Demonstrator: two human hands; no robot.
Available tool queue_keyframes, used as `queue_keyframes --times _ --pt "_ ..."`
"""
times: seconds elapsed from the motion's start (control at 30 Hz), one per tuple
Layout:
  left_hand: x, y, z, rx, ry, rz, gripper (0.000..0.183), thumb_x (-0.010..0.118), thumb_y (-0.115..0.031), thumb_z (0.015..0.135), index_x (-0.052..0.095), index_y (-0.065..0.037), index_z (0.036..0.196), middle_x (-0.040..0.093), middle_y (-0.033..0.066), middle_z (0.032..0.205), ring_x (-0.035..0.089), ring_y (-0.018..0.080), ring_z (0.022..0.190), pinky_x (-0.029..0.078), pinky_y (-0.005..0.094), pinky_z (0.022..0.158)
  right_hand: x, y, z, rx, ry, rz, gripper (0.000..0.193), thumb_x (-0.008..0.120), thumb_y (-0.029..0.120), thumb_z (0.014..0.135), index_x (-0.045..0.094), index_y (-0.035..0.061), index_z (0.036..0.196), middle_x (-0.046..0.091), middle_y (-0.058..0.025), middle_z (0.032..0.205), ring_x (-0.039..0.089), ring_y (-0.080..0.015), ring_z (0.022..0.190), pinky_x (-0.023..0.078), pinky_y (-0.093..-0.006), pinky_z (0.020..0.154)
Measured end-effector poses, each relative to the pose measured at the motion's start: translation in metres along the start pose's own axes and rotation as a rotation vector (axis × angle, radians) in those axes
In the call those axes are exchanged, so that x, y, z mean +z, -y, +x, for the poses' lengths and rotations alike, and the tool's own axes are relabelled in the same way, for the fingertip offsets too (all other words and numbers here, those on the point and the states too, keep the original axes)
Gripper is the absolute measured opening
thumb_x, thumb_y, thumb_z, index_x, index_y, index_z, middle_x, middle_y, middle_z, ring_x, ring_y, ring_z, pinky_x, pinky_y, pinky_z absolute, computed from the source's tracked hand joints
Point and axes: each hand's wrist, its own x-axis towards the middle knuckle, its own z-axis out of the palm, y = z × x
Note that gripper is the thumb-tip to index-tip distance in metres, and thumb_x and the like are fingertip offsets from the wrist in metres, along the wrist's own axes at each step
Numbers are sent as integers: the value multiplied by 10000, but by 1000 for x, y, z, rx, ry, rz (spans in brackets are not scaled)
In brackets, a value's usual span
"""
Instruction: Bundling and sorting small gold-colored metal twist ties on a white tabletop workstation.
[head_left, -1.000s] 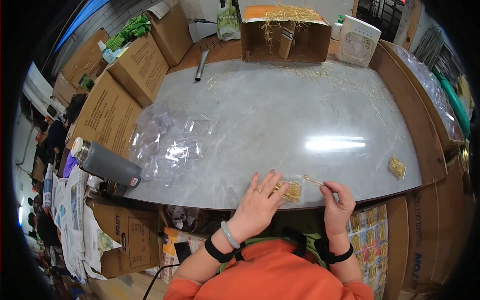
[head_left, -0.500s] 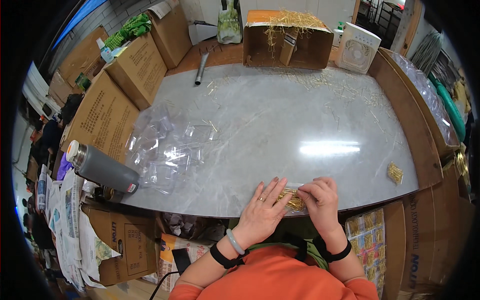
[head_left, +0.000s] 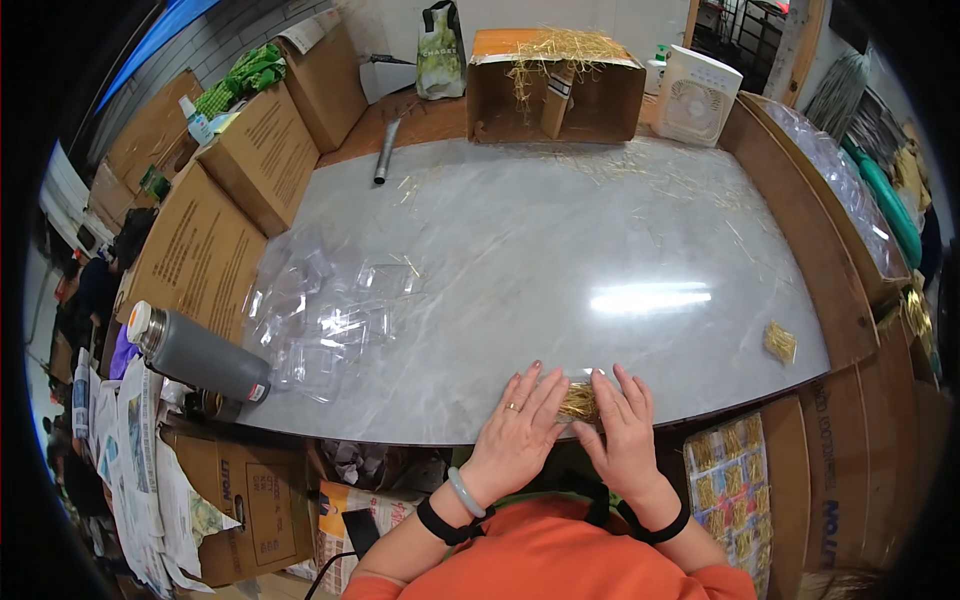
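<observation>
At the left of the frame, a grey flask (head_left: pixel 205 357) is leaning on the edge of the grey table (head_left: pixel 490 270). To its right lies a loose heap of clear plastic boxes (head_left: pixel 330 325), and above them, in the upper left, a metal tube (head_left: pixel 384 158). At the lower centre is the person's left hand (head_left: pixel 522 428), with fingers nearly straight and a little spread, their tips at the left side of a bundle of golden sticks (head_left: pixel 578 403). This bundle lies near the table's front edge, between both hands. In the upper centre stands an open cardboard box (head_left: pixel 489 105) with golden sticks on top. The right hand (head_left: pixel 622 432) is at the bundle's right side, its fingers extended and its thumb apart from them; how firmly either hand presses, one cannot tell. Farther right, a second golden bundle (head_left: pixel 779 342) lies on the table.
</observation>
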Motion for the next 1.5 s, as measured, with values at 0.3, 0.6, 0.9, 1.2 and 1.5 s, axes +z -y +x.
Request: queue_keyframes --times 0.3,0.6,0.9,1.2,1.5 --pt "0 1 9 -5 16 14 525 635 -139 964 488 56 1429 429 214 1487 374 433 1437 350 546 1183 4 -4 5 48 115 74 657 668 246 972 404 -7 1517 495 -214 1509 377 -408 1472 202 -609 1210" --pt "3 7 11 -64 -29 -152 454 541 -70 998 497 39 1436 491 235 1480 434 415 1419 324 546 1196 20 -2 14 24 29 66 527 681 148 942 516 1 1421 533 -189 1484 458 -384 1422 279 -576 1194" --pt "9 10 9 -70 -13 -145 490 511 -26 971 470 42 1455 485 237 1491 423 418 1428 330 515 1199 18 2 14 -63 114 -63 585 687 270 934 522 -26 1411 508 -213 1490 441 -374 1432 275 -575 1201" --pt "-3 3 6 -230 -48 -454 583 452 -177 1062 277 75 1558 407 270 1568 385 420 1468 300 442 1212 9 -13 7 -88 123 -315 742 682 477 876 521 22 1440 520 -136 1493 443 -296 1438 138 -680 1210" --pt "-26 -14 10 -123 -26 -522 525 376 -336 1094 529 30 1438 437 257 1556 311 440 1511 259 494 1223 -98 -127 -56 329 124 -701 653 673 406 923 518 56 1452 546 -107 1492 456 -285 1436 87 -700 1219"
